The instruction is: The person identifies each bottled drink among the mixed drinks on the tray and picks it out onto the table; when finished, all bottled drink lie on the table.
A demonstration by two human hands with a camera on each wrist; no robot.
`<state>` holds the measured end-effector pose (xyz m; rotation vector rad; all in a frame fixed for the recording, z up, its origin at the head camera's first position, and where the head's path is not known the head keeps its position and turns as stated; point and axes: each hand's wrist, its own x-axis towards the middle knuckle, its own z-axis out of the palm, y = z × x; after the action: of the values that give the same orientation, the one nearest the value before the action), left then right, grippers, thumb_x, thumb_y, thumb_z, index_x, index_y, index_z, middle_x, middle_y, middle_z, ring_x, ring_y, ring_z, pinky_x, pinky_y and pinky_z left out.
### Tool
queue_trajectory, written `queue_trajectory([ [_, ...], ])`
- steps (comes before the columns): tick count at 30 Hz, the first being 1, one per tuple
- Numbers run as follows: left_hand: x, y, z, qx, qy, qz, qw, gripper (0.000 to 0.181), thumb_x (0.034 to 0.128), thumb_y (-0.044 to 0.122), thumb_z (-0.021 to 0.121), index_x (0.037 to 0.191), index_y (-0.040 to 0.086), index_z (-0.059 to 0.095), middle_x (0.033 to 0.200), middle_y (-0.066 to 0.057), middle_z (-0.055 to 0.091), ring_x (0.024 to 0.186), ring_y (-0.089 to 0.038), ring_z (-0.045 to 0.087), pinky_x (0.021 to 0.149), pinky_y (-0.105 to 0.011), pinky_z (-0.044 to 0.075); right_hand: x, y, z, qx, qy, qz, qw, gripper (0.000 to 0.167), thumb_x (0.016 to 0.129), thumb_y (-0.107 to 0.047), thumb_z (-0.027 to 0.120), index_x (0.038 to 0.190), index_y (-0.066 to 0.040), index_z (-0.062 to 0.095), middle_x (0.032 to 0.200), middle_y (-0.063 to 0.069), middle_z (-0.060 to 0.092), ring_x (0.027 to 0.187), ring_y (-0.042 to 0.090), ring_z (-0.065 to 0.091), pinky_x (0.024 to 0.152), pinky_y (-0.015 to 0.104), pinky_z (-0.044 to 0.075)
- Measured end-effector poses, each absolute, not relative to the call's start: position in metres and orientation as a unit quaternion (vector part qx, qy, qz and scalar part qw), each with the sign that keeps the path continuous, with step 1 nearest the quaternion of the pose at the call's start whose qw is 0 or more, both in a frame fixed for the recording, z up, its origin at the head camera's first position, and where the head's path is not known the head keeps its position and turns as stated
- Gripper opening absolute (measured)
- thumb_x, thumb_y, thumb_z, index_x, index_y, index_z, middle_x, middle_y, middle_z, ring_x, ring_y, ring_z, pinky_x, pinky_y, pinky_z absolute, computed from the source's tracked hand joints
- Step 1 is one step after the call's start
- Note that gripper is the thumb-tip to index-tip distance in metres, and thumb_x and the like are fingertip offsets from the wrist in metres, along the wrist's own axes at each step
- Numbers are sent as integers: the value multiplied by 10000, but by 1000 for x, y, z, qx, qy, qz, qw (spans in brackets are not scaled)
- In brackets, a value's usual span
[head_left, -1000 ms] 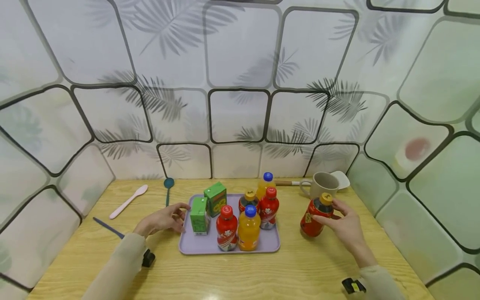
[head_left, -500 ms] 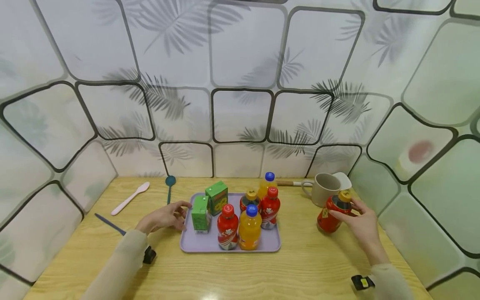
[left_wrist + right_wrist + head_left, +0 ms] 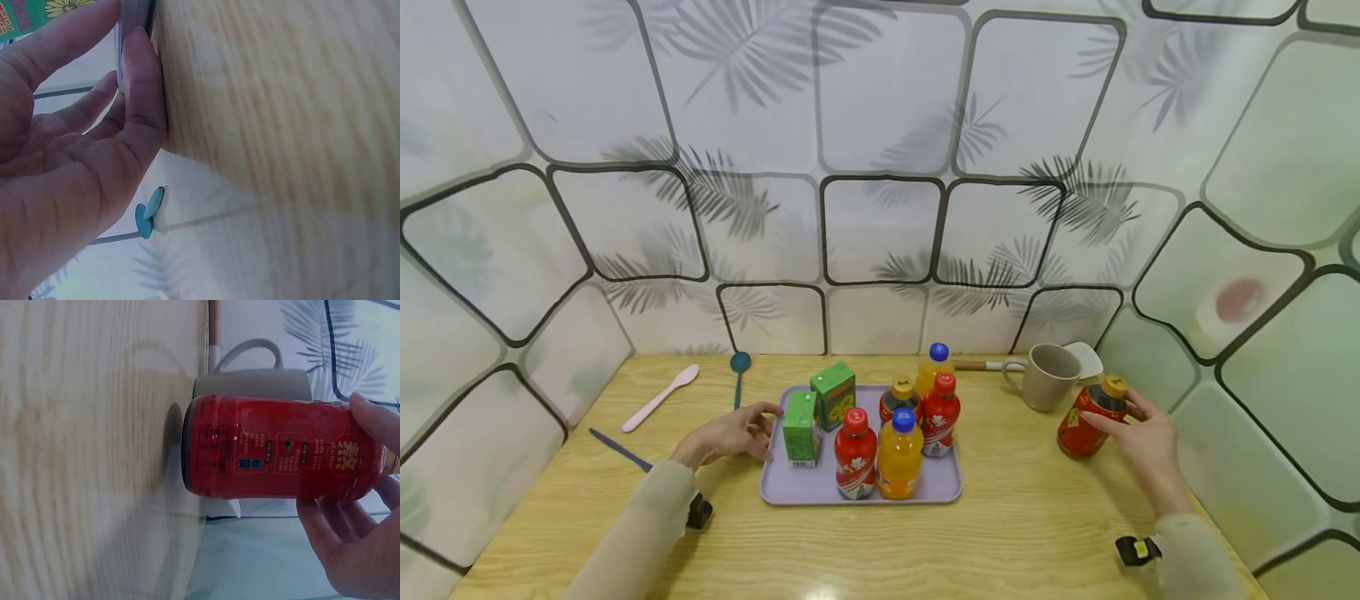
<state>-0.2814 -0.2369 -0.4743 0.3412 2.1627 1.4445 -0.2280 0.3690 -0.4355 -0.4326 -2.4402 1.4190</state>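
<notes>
My right hand (image 3: pixel 1150 446) grips a red-labelled drink bottle (image 3: pixel 1086 429) with a yellow cap, right of the tray. The right wrist view shows the bottle's base just above the table, thumb and fingers around its upper part. At the tray's left edge, my left hand (image 3: pixel 730 437) holds the rim of the lilac tray (image 3: pixel 812 489), the rim between its digits in the left wrist view. On the tray stand two green juice cartons (image 3: pixel 802 429), two red bottles (image 3: pixel 855 458), an orange juice bottle (image 3: pixel 899 458) and a yellow-capped bottle (image 3: pixel 900 398).
A blue-capped orange bottle (image 3: pixel 935 367) stands at the tray's back right corner. Behind the held bottle is a beige mug (image 3: pixel 1051 379), with a wooden-handled white tool (image 3: pixel 1084 358) behind it. A pink spoon (image 3: pixel 658 400), teal spoon (image 3: pixel 740 363) and dark blue handle (image 3: pixel 617 448) lie left.
My right hand has carried the red-labelled bottle rightward, away from the tray and to the front right of the mug. My left hand stays at the tray rim.
</notes>
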Motion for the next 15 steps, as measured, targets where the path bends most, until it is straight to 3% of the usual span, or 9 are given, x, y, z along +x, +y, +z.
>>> queue_trajectory([
  [5,-282,-238,-476,132,796,532,257,720,786,-63,730,1400,-18,356,1102,-164,432,872,-192,499,723,-266,497,-232,376,-433,-154,-846,495,127,960,790,-393,803,1542,-103,283,1512,246,381,1329,374,406,693,52,403],
  [15,-283,-238,-477,134,801,525,255,720,777,-62,733,1393,-20,364,1092,-169,431,855,-188,480,707,-260,484,-240,387,-435,-141,-861,469,135,943,790,-386,806,1531,-91,303,1483,259,416,1336,419,417,675,42,381],
])
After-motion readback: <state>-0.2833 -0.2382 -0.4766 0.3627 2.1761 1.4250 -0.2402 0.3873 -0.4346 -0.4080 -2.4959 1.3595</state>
